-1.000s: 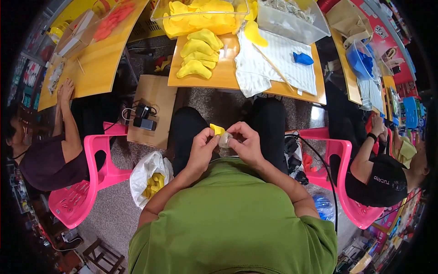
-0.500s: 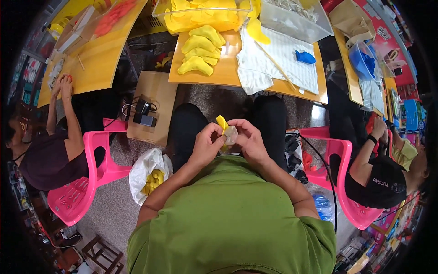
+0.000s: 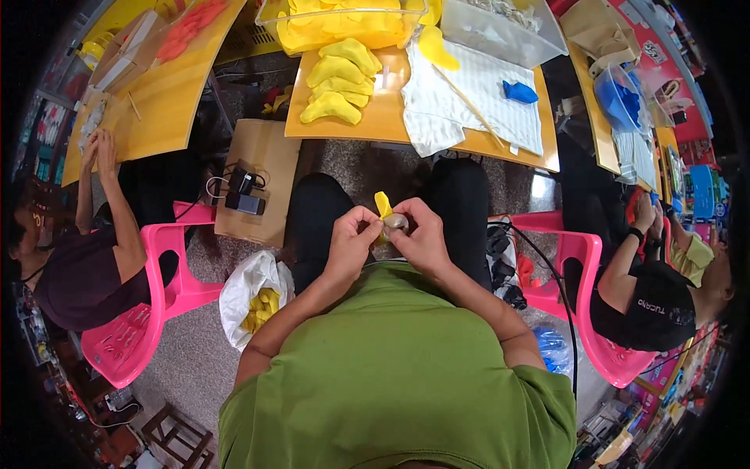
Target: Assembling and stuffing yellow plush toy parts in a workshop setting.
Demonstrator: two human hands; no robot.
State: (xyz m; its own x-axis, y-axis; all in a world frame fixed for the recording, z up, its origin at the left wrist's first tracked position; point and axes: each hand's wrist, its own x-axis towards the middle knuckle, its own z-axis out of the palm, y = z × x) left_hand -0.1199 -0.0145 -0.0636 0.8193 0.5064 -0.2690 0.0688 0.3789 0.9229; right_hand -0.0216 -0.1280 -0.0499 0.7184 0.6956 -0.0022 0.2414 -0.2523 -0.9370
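Over my lap, my left hand pinches a small yellow fabric piece between thumb and fingers. One end of the piece sticks up above my fingertips; its lower part is mostly hidden. Against its right side, my right hand is closed on a greyish, crumpled clump, whose material I cannot make out. Both hands nearly touch. On the table ahead lie several plump yellow banana-shaped fabric pieces. A flat yellow piece and a thin wooden stick rest by a white striped cloth.
A clear bin of yellow pieces and a translucent tub of greyish material stand at the table's back. A blue fabric shape lies on the cloth. A white bag sits at left. Co-workers occupy pink chairs on both sides.
My right fingers have shifted round the greyish clump, which now shows smaller and more gathered. The yellow piece stands more upright. The co-worker's hands at left have moved slightly.
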